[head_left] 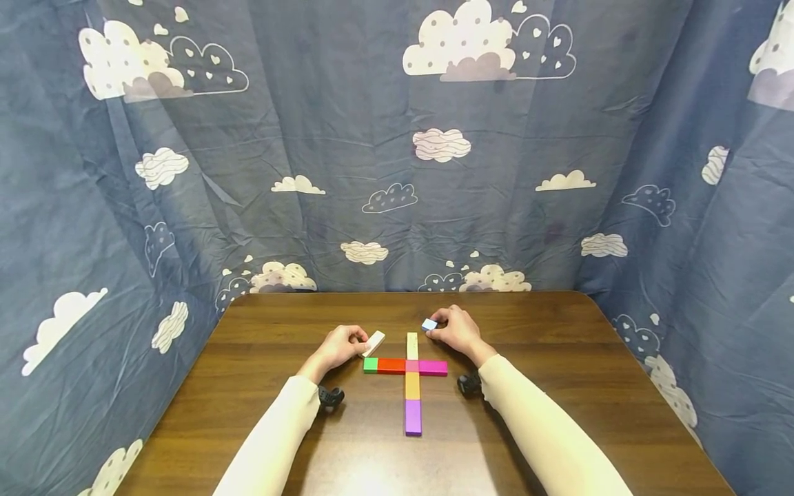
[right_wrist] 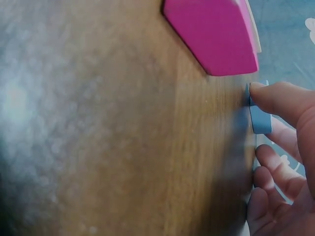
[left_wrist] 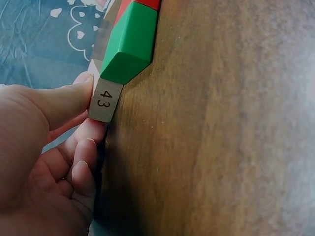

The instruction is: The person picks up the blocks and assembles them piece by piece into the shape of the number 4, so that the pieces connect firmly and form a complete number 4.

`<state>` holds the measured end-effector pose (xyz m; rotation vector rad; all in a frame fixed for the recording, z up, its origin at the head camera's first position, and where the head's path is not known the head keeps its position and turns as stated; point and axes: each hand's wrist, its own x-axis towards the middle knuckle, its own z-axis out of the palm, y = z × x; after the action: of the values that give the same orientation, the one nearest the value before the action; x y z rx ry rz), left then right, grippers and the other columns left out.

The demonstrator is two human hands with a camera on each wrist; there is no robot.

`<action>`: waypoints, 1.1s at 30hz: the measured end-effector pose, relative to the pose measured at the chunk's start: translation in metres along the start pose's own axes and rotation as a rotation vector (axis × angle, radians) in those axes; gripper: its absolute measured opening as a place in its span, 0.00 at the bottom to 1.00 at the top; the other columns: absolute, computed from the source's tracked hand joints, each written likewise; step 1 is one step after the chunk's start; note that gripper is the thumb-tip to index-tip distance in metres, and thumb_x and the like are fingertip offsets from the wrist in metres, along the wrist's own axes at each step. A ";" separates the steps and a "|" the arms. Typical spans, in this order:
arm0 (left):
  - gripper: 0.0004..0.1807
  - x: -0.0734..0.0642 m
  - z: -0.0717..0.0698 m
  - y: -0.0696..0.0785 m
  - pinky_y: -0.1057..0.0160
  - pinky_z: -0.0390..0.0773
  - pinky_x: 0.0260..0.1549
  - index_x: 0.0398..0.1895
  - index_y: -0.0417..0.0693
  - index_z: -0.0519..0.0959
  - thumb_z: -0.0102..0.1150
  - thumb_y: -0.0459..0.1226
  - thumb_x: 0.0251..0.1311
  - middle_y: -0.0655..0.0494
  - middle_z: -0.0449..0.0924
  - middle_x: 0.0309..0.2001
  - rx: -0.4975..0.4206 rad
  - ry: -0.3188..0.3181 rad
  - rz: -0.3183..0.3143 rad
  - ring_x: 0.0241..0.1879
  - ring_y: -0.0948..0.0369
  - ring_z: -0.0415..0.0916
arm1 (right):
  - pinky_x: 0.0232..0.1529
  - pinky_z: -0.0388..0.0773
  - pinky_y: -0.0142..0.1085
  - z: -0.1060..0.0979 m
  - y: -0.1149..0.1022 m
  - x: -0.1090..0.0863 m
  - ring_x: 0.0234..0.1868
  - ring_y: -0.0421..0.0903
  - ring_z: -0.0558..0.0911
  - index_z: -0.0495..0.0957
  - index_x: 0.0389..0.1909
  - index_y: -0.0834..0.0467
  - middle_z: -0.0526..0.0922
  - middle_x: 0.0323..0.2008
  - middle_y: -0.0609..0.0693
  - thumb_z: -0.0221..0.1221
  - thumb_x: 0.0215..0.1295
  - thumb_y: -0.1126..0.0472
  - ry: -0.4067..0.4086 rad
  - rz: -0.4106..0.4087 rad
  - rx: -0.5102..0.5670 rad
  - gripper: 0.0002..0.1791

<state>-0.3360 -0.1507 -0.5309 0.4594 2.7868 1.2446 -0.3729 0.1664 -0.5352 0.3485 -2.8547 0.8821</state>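
Observation:
My left hand [head_left: 338, 346] pinches a pale wooden block [head_left: 373, 344] between thumb and fingers; its end, stamped with the number 43 [left_wrist: 104, 99], sits close against the green block [head_left: 370, 366]. At the far side of the table, my right hand [head_left: 457, 331] pinches a small light blue block [head_left: 429, 325]. Between the hands lies a cross of coloured blocks: a red block [head_left: 392, 366], a pink block [head_left: 412, 366] at the centre, a magenta block [head_left: 433, 368], a cream block [head_left: 412, 346], an orange block [head_left: 412, 386] and a purple block [head_left: 413, 417].
The blocks lie on a brown wooden table [head_left: 533, 427]. A dark curtain with cloud prints [head_left: 347, 138] hangs behind it and at both sides. Black wrist devices [head_left: 469, 384] sit at both wrists, low over the tabletop.

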 end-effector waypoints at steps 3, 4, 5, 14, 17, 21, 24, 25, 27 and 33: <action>0.06 0.001 0.000 0.003 0.65 0.70 0.26 0.37 0.44 0.84 0.70 0.35 0.58 0.57 0.76 0.24 0.000 0.005 0.015 0.25 0.63 0.70 | 0.37 0.73 0.46 -0.002 0.000 0.000 0.39 0.49 0.76 0.87 0.40 0.50 0.77 0.38 0.50 0.75 0.50 0.51 0.011 0.001 -0.008 0.16; 0.07 0.002 0.000 0.003 0.65 0.70 0.26 0.37 0.44 0.84 0.70 0.35 0.58 0.57 0.76 0.24 0.000 0.006 0.015 0.25 0.63 0.70 | 0.37 0.73 0.46 -0.003 0.000 0.000 0.38 0.49 0.76 0.87 0.40 0.50 0.77 0.38 0.50 0.75 0.50 0.51 0.016 -0.002 -0.010 0.16; 0.07 0.002 0.000 0.004 0.65 0.69 0.26 0.37 0.44 0.84 0.70 0.35 0.58 0.57 0.76 0.24 0.000 0.006 0.014 0.25 0.63 0.70 | 0.37 0.73 0.46 -0.003 0.000 0.000 0.38 0.49 0.76 0.87 0.39 0.50 0.78 0.38 0.50 0.75 0.50 0.51 0.021 -0.004 -0.010 0.16; 0.06 0.004 0.000 0.004 0.65 0.70 0.26 0.37 0.45 0.84 0.70 0.36 0.59 0.57 0.76 0.24 0.014 -0.004 0.010 0.25 0.63 0.70 | 0.35 0.73 0.44 -0.004 0.002 -0.002 0.37 0.49 0.77 0.87 0.41 0.54 0.80 0.38 0.53 0.74 0.49 0.53 0.044 -0.031 0.023 0.17; 0.06 0.004 0.000 0.003 0.65 0.70 0.27 0.37 0.46 0.84 0.70 0.36 0.59 0.58 0.76 0.24 0.018 -0.001 0.004 0.25 0.63 0.71 | 0.36 0.73 0.44 -0.005 0.002 -0.002 0.36 0.48 0.77 0.87 0.41 0.53 0.81 0.38 0.52 0.74 0.50 0.54 0.036 -0.018 0.037 0.17; 0.05 0.004 0.001 0.002 0.65 0.70 0.27 0.37 0.48 0.84 0.70 0.37 0.59 0.58 0.75 0.24 0.014 0.003 -0.008 0.25 0.63 0.70 | 0.37 0.72 0.42 -0.009 0.002 -0.001 0.35 0.45 0.78 0.87 0.41 0.51 0.83 0.36 0.49 0.73 0.52 0.55 0.009 0.007 0.075 0.15; 0.05 0.004 0.001 0.001 0.64 0.70 0.27 0.36 0.48 0.84 0.70 0.37 0.59 0.58 0.75 0.24 0.009 0.009 -0.009 0.25 0.63 0.70 | 0.38 0.73 0.41 -0.010 0.002 -0.001 0.34 0.44 0.78 0.86 0.41 0.52 0.84 0.34 0.47 0.73 0.52 0.57 -0.009 0.010 0.108 0.14; 0.05 0.004 0.001 0.001 0.64 0.70 0.27 0.36 0.48 0.84 0.70 0.37 0.59 0.58 0.75 0.24 0.006 0.010 -0.009 0.25 0.63 0.70 | 0.38 0.73 0.41 -0.010 0.002 -0.001 0.34 0.44 0.79 0.86 0.41 0.52 0.85 0.32 0.46 0.73 0.52 0.57 -0.012 0.008 0.117 0.14; 0.05 0.004 0.002 0.000 0.64 0.70 0.27 0.36 0.48 0.84 0.70 0.37 0.59 0.58 0.75 0.24 -0.004 0.008 -0.010 0.25 0.63 0.70 | 0.38 0.73 0.40 -0.010 0.002 -0.002 0.33 0.43 0.79 0.86 0.41 0.53 0.84 0.31 0.45 0.73 0.52 0.58 -0.020 0.010 0.138 0.14; 0.05 0.000 0.000 0.000 0.64 0.69 0.27 0.36 0.47 0.85 0.69 0.38 0.61 0.57 0.75 0.24 -0.041 -0.004 -0.027 0.25 0.62 0.70 | 0.37 0.74 0.38 -0.013 -0.002 -0.002 0.32 0.42 0.78 0.86 0.41 0.53 0.83 0.28 0.44 0.73 0.51 0.60 -0.022 -0.015 0.180 0.14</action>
<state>-0.3357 -0.1512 -0.5310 0.4203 2.7490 1.2902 -0.3698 0.1724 -0.5240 0.4009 -2.7954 1.1426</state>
